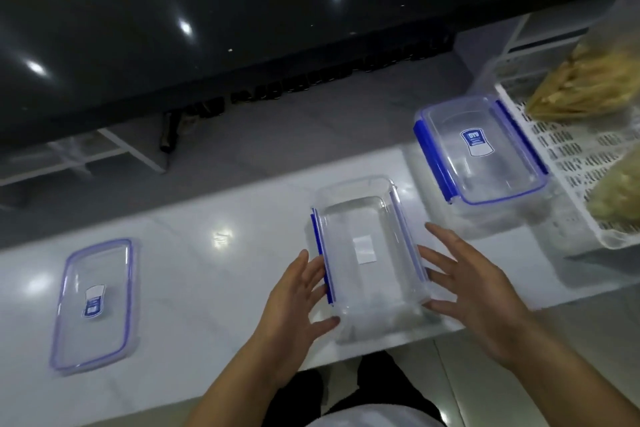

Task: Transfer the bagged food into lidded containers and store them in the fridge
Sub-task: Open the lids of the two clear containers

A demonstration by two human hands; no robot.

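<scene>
Both forearms reach forward from the bottom edge. The left hand lies with straight, spread fingers flat against the blue clip side of the clear container; the right hand, fingers spread and straight, touches its opposite side. Well left of the fingers lies a loose lid. Beyond the right fingertips stands a lidded container, then a white basket holding bagged food.
</scene>
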